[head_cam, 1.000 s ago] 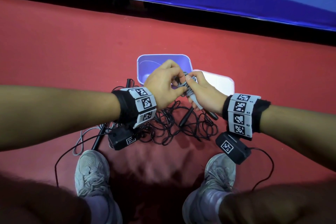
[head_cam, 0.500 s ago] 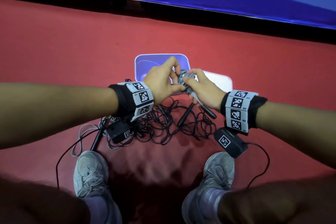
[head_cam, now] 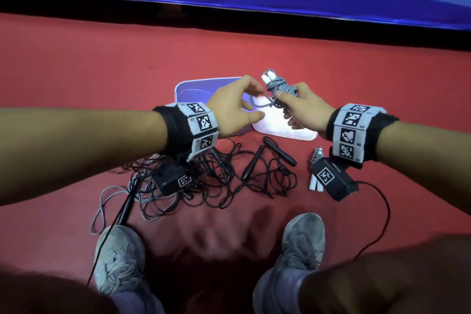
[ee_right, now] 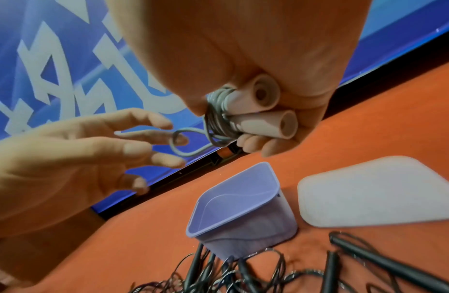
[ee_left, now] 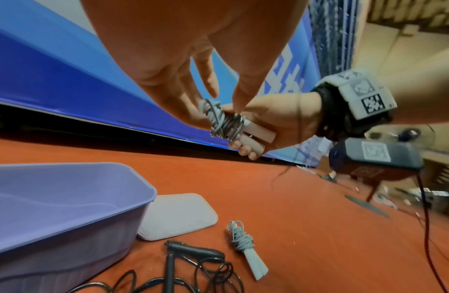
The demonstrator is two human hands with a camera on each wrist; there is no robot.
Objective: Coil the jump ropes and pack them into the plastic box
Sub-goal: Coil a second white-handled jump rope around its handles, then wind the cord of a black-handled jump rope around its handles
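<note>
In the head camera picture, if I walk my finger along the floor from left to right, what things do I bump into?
Loose grey rope → tangled black ropes → white lid → coiled grey rope with white handles, lying beside the right wrist camera.

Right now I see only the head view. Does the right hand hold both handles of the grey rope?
Observer: Yes, the right wrist view shows the right hand gripping both pale handles of the grey rope side by side.
Operator: Is any rope inside the box?
Observer: No, the wrist views show none in the purple box.
Operator: What hides under my right wrist camera?
Observer: A second coiled rope, apart from the lid.
</note>
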